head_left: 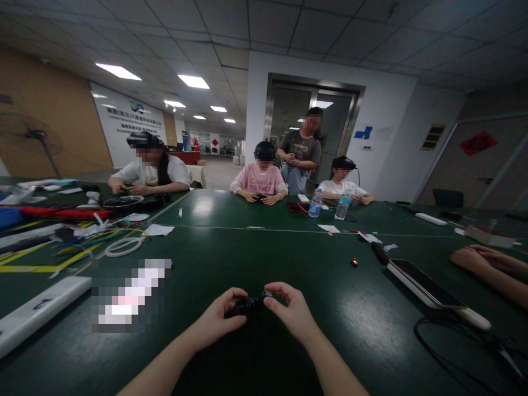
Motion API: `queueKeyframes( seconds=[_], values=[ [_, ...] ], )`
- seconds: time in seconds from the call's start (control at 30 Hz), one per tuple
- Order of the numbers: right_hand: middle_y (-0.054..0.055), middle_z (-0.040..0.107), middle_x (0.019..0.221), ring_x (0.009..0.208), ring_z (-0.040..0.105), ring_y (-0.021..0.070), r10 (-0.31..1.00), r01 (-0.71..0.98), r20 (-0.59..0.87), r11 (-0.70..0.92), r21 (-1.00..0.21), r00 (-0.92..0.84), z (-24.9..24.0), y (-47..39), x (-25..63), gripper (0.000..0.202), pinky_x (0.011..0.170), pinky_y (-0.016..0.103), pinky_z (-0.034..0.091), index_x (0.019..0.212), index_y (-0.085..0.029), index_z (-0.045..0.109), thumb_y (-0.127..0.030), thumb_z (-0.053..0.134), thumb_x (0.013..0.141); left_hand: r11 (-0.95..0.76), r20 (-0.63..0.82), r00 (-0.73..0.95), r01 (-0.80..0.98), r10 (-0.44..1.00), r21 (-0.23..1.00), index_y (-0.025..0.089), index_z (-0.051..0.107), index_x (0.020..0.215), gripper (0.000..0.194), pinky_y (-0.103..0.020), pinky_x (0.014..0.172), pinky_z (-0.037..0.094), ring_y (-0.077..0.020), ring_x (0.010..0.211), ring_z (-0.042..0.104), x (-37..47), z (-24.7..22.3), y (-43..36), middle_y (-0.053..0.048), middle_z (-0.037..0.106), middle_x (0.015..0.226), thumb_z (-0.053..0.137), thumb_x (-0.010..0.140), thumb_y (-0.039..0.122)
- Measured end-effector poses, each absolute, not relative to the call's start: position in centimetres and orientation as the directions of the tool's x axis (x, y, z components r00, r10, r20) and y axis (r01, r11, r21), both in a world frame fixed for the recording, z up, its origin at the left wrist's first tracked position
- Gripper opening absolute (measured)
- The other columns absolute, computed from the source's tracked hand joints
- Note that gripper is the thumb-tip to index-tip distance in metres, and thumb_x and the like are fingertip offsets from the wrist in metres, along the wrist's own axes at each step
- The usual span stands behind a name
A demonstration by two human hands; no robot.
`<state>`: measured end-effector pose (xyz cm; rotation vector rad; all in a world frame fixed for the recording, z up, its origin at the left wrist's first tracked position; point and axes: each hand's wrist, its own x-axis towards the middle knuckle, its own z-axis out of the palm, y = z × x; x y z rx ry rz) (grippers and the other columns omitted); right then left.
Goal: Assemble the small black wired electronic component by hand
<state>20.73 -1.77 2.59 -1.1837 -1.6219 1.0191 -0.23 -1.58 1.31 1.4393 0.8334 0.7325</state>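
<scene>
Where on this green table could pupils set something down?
Mainly the middle, beyond the left hand and right hand, between the white cable coil and small red object. Another bare patch lies between the right hand and the phone. The far left is crowded with wires and a red strip.

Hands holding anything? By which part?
A small black object, by its left end, in the left hand. Right hand pinches a shiny piece at the other end; joined or not, unclear.

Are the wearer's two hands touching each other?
Apart: the head view shows a gap between the left hand and right hand, spanned by a black object.
</scene>
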Motion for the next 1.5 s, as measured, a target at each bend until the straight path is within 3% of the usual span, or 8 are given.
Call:
queueKeyframes(
  seconds=[0.3, 0.5, 0.97, 1.17, 1.27, 1.37, 1.5],
  values=[
    [0.002, 0.062, 0.094, 0.094, 0.056, 0.0200, 0.959, 0.303, 0.158, 0.227, -0.926, -0.235, 2.8, -2.2, 19.8, 0.021, 0.089, 0.038, 0.041, 0.093, -0.023, 0.064, -0.028, 0.064, 0.072, 0.001, -0.027, 0.545, 0.049, 0.838, 0.999, 0.021, 0.045, 0.107, 0.039, -0.027, 0.067, 0.042, -0.0154, 0.079, 0.057, -0.5, 0.8, -1.4, 0.000, 0.059, 0.089, 0.065, 0.073, 0.020],
    [0.002, 0.059, 0.102, 0.100, 0.055, 0.0189, 0.935, 0.272, 0.214, 0.293, -0.917, -0.284, 2.3, -2.2, 19.2, 0.018, 0.093, 0.036, 0.040, 0.089, -0.024, 0.065, -0.027, 0.065, 0.072, -0.013, -0.002, 0.544, 0.024, 0.839, 1.000, 0.022, 0.045, 0.105, 0.041, -0.030, 0.074, 0.042, -0.0177, 0.087, 0.057, -0.3, 0.8, -1.3, -0.001, 0.060, 0.092, 0.068, 0.070, 0.023],
    [0.001, 0.060, 0.102, 0.100, 0.054, 0.0207, 0.925, 0.396, 0.155, 0.294, -0.870, -0.347, 1.4, -2.4, 18.9, 0.022, 0.090, 0.037, 0.041, 0.092, -0.027, 0.065, -0.025, 0.066, 0.070, 0.008, -0.026, 0.552, 0.036, 0.834, 0.999, 0.021, 0.044, 0.108, 0.043, -0.030, 0.071, 0.043, -0.0168, 0.081, 0.059, -0.4, 0.7, -1.3, 0.000, 0.061, 0.088, 0.067, 0.073, 0.028],
    [0.000, 0.060, 0.109, 0.105, 0.054, 0.0212, 0.923, 0.344, 0.148, 0.277, -0.897, -0.356, 2.0, -2.5, 19.4, 0.040, 0.094, 0.038, 0.040, 0.107, -0.030, 0.059, -0.023, 0.067, 0.069, -0.003, -0.021, 0.545, 0.043, 0.838, 0.999, 0.020, 0.044, 0.108, 0.042, -0.032, 0.074, 0.044, -0.0190, 0.085, 0.059, -0.6, 0.9, -1.3, -0.003, 0.061, 0.093, 0.065, 0.074, 0.032],
    [0.000, 0.061, 0.108, 0.105, 0.054, 0.0204, 0.926, 0.338, 0.142, 0.267, -0.902, -0.351, 2.2, -2.5, 19.7, 0.036, 0.094, 0.037, 0.040, 0.107, -0.031, 0.059, -0.022, 0.062, 0.072, -0.074, 0.019, 0.520, 0.086, 0.854, 0.994, 0.020, 0.044, 0.110, 0.039, -0.033, 0.078, 0.045, -0.0200, 0.091, 0.058, -0.7, 0.4, -1.1, -0.004, 0.060, 0.099, 0.062, 0.077, 0.029],
    [0.000, 0.061, 0.107, 0.106, 0.053, 0.0205, 0.934, 0.408, 0.131, 0.268, -0.873, -0.333, 1.7, -2.2, 19.8, 0.031, 0.093, 0.038, 0.040, 0.103, -0.030, 0.061, -0.022, 0.061, 0.073, -0.161, 0.034, 0.445, 0.252, 0.895, 0.954, 0.021, 0.045, 0.113, 0.041, -0.035, 0.085, 0.045, -0.0212, 0.098, 0.056, -0.7, 0.1, -0.9, -0.006, 0.056, 0.110, 0.061, 0.076, 0.026],
    [0.001, 0.059, 0.111, 0.108, 0.052, 0.0207, 0.930, 0.512, 0.144, 0.311, -0.801, -0.339, 0.7, -1.6, 19.8, 0.025, 0.096, 0.038, 0.037, 0.095, -0.030, 0.065, -0.022, 0.064, 0.071, -0.312, 0.122, 0.385, 0.483, 0.915, 0.818, 0.022, 0.051, 0.111, 0.041, -0.037, 0.091, 0.042, -0.0222, 0.102, 0.054, -0.7, 0.2, -0.8, -0.005, 0.058, 0.108, 0.062, 0.072, 0.024]
  ],
)
